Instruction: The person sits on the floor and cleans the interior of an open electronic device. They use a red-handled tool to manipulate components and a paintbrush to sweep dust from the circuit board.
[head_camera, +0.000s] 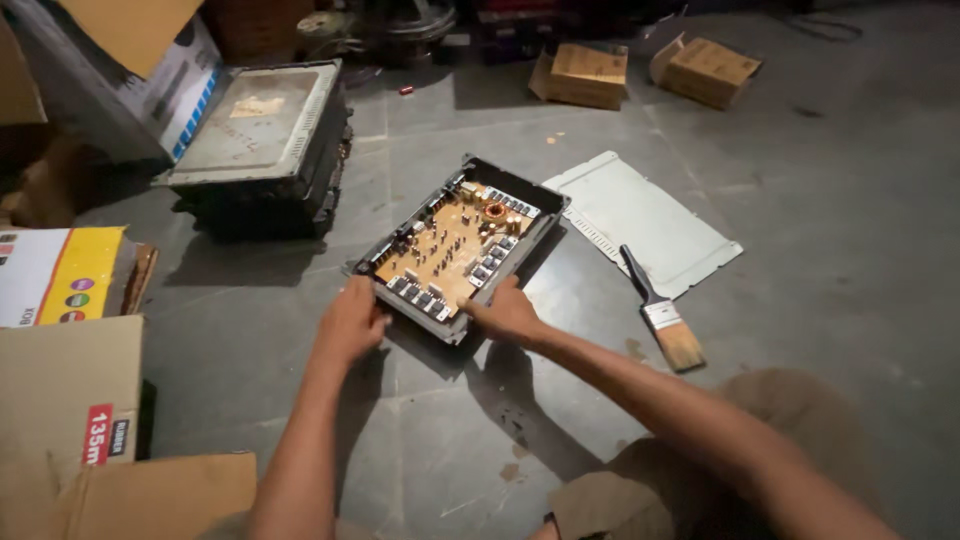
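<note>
While both hands grip the near edge of the open case (462, 245) on the floor, left hand (350, 325) and right hand (508, 312) should lift evenly (circuit board (450, 245) exposed); paintbrush (662, 315) and cover plate (645, 220) lie beyond.

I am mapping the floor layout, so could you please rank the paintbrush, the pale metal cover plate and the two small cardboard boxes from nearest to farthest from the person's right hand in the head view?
From the right hand:
1. Paintbrush, just to its right.
2. Pale cover plate, beyond the brush.
3. Two small cardboard boxes, far back; too close to call.
</note>
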